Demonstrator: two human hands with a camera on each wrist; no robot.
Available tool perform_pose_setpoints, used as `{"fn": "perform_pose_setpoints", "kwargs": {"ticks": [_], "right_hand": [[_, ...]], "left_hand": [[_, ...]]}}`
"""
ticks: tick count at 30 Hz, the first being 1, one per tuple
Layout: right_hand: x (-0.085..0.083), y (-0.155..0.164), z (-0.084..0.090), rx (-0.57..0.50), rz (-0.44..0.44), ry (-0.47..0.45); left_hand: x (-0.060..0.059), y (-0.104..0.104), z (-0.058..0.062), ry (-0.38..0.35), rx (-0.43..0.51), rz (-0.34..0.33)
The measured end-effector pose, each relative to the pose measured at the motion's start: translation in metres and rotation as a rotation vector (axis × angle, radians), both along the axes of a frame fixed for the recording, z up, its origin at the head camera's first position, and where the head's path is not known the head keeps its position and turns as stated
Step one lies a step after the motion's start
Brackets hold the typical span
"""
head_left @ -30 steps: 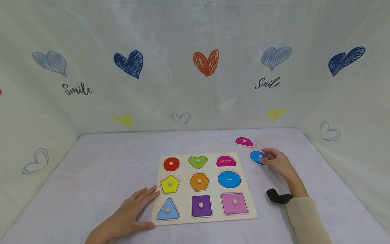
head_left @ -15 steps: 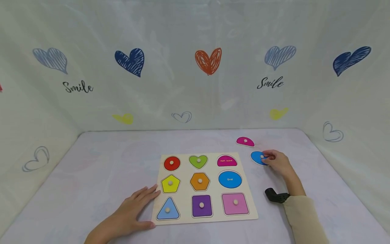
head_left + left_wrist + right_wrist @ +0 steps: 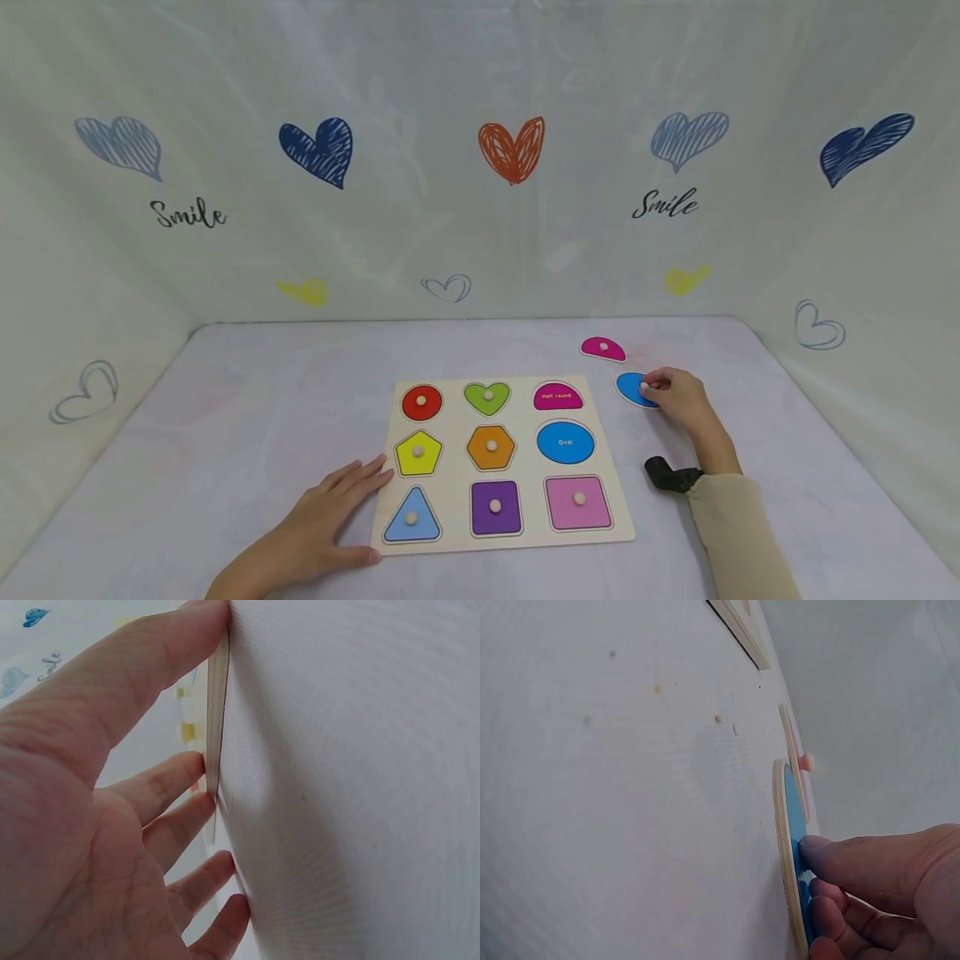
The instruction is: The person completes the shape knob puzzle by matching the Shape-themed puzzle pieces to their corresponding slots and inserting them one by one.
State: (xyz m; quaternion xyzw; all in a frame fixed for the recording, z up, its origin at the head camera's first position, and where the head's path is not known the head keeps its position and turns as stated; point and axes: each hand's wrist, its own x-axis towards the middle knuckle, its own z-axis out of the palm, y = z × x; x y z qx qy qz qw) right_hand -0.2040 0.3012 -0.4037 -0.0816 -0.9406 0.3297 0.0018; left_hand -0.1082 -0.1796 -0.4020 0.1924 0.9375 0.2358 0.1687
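Observation:
My right hand (image 3: 684, 400) pinches the small knob of a blue oval puzzle piece (image 3: 630, 387), which lies on the table right of the puzzle board (image 3: 453, 508). In the right wrist view, thumb and fingers close in over the oval piece (image 3: 796, 814), and its underside is at the table surface. With straight, spread fingers, my left hand (image 3: 322, 521) touches the board's left edge; the left wrist view shows fingertips against that wooden edge (image 3: 217, 712). Bare on the board are a blue oval slot (image 3: 566, 454) and a magenta half-round slot (image 3: 557, 404).
A magenta half-round piece (image 3: 596, 350) with a knob lies behind the oval. Several knobbed pieces sit in the board, among them a red circle (image 3: 412, 408) and a purple square (image 3: 487, 521). A white curtain (image 3: 390, 233) with printed hearts hangs behind the table.
My right thumb and fingers have drawn together on the oval's knob, and the right forearm has shifted slightly left. The oval piece and my left hand have stayed in place.

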Motion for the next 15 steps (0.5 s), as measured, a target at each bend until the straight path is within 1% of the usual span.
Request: {"fn": "perform_pose_setpoints", "kwargs": {"ticks": [5, 10, 15], "right_hand": [[0.0005, -0.0015, -0.0022, 0.021, -0.010, 0.001], [0.0009, -0.0019, -0.0040, 0.033, -0.009, 0.011], [0.0008, -0.0025, -0.0045, 0.039, -0.017, 0.025]], "left_hand": [[0.0005, -0.0013, -0.0001, 0.008, 0.008, -0.016], [0.0005, -0.0006, -0.0006, -0.010, 0.004, -0.004], [0.0000, -0.0014, -0.0004, 0.015, 0.003, -0.021]]}}
